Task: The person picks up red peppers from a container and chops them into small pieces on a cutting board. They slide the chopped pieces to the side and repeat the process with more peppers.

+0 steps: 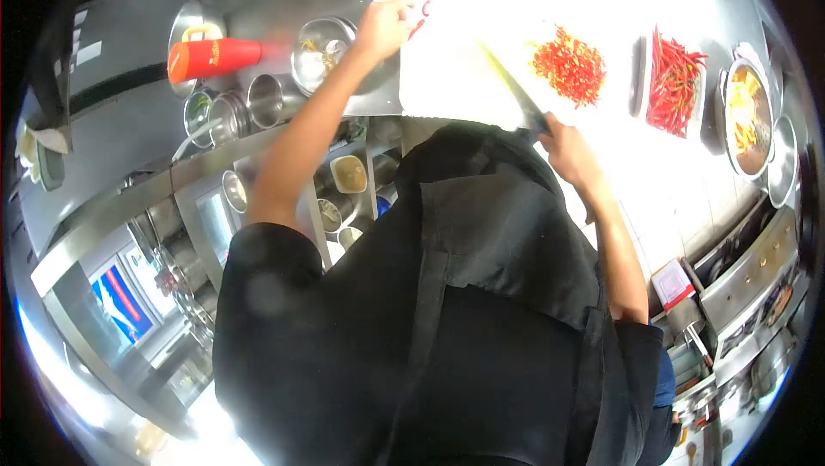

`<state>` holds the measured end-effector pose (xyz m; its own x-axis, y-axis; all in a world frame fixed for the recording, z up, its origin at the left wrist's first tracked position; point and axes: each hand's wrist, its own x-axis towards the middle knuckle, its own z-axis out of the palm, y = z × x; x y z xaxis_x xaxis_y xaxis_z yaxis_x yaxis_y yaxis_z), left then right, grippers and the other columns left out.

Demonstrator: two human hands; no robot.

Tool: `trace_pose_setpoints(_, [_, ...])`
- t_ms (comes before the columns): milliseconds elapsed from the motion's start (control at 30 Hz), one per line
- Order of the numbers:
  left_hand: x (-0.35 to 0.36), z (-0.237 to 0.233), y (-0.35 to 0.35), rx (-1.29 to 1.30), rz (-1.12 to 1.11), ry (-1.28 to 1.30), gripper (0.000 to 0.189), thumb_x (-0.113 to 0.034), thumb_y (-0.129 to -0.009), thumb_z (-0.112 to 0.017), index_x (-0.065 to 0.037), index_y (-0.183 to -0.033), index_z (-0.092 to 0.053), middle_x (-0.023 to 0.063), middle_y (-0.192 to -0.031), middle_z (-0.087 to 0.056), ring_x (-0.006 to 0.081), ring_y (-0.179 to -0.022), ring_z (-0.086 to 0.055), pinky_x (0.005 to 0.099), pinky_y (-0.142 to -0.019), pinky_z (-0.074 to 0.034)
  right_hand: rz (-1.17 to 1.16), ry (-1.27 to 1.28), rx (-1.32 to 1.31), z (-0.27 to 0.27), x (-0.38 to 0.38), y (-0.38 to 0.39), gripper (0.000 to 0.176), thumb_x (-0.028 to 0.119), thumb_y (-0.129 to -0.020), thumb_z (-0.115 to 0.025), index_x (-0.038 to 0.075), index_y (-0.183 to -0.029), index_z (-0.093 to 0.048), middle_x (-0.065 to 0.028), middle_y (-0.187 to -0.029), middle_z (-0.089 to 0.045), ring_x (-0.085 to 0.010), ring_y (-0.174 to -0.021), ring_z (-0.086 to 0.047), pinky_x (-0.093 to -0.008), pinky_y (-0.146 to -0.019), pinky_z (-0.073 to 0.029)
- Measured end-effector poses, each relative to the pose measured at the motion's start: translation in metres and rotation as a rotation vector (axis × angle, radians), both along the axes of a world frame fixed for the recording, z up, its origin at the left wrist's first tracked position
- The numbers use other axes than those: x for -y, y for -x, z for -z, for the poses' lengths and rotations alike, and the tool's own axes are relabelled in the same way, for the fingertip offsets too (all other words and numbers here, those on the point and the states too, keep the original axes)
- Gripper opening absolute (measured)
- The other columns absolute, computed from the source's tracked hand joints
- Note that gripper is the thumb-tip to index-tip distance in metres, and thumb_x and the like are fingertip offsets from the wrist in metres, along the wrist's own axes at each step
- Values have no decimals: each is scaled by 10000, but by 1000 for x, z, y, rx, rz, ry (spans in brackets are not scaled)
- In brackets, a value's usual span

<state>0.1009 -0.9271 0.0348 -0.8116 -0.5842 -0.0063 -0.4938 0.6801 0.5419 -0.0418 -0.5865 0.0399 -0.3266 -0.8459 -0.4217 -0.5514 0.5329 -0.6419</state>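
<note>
My right hand [565, 150] is closed round the handle of a knife [513, 88], whose blade points up and to the left over the white cutting board [464, 70]. At the board's left edge is my left hand [384, 26], fingers bent beside small pieces of red chili [417, 29]; whether it grips one I cannot make out. A pile of chopped red chili [569, 66] lies on the board, right of the blade. Farther right, whole red chilies [675, 83] fill a rectangular tray [641, 79].
Left of the board stand a metal bowl [302, 66], a red bottle [219, 57] and metal containers [265, 98]. At the far right is a round pan [750, 118] with yellow and orange food. Shelves with tubs [349, 174] lie below the counter.
</note>
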Motion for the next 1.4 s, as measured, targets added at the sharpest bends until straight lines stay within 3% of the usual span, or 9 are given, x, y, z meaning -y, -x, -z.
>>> trace_pose_setpoints(200, [-36,6,-7,238,-44,196,133,-101,-716,-610,-55,-837,-638,132,-878,-626,316,-832,-606,408,-721,-483,195,7,-49,-2,-11,44,389,124,-855,-514,-35,-1198,-424,-303,-786,-597,-460,-813,-587,-504,-704,-455])
trace_pose_setpoints(500, [29,-7,83,-48,-17,161,178,8,-739,-554,-34,-889,-641,156,-796,-651,313,-768,-630,370,-684,-488,195,-28,41,-31,-8,30,343,115,-862,-515,-49,-1150,-430,-332,-811,-578,-474,-836,-568,-507,-709,-437])
trace_pose_setpoints(767, [-1,14,154,-162,148,-254,211,-21,-715,-649,-6,-925,-635,173,-898,-654,277,-790,-623,356,-722,-482,263,62,25,-22,-22,14,316,89,-851,-522,-21,-1138,-446,-283,-757,-583,-465,-737,-558,-484,-649,-427])
trace_pose_setpoints(833, [-19,18,184,-260,484,67,227,-57,-710,-659,0,-929,-637,165,-938,-649,302,-856,-612,384,-749,-481,243,38,28,-20,-19,6,283,88,-850,-522,-21,-1101,-451,-285,-752,-580,-468,-741,-555,-490,-649,-424])
trace_pose_setpoints(967, [42,3,165,48,212,335,207,-180,-718,-662,-28,-853,-621,184,-939,-639,346,-910,-603,438,-783,-484,216,-17,6,-28,-17,-1,224,110,-844,-533,-12,-1012,-447,-301,-731,-582,-468,-749,-572,-532,-659,-434])
trace_pose_setpoints(1100, [74,10,138,409,116,185,221,-134,-714,-624,1,-884,-668,240,-994,-618,375,-899,-612,424,-791,-500,207,-5,-32,-13,-14,1,234,114,-840,-540,-13,-1013,-447,-303,-716,-579,-477,-746,-569,-534,-662,-436])
trace_pose_setpoints(1200, [65,3,124,295,98,159,153,-71,-740,-620,23,-859,-639,209,-905,-648,334,-804,-654,388,-726,-533,303,-53,61,-3,-8,5,290,126,-834,-543,-22,-1065,-448,-323,-753,-579,-486,-777,-569,-540,-694,-435])
trace_pose_setpoints(1300, [19,-18,102,-384,67,-684,141,105,-720,-620,20,-813,-558,77,-735,-604,175,-736,-672,269,-629,-545,409,-90,68,-2,-4,14,359,127,-836,-511,-23,-1153,-433,-333,-793,-583,-486,-818,-571,-535,-728,-441])
trace_pose_setpoints(1400, [-70,-3,71,-411,96,-754,118,73,-719,-659,23,-806,-598,68,-766,-650,135,-716,-650,232,-613,-501,345,-106,2,-17,4,17,335,124,-839,-501,-28,-1130,-436,-327,-788,-586,-481,-813,-574,-534,-725,-443])
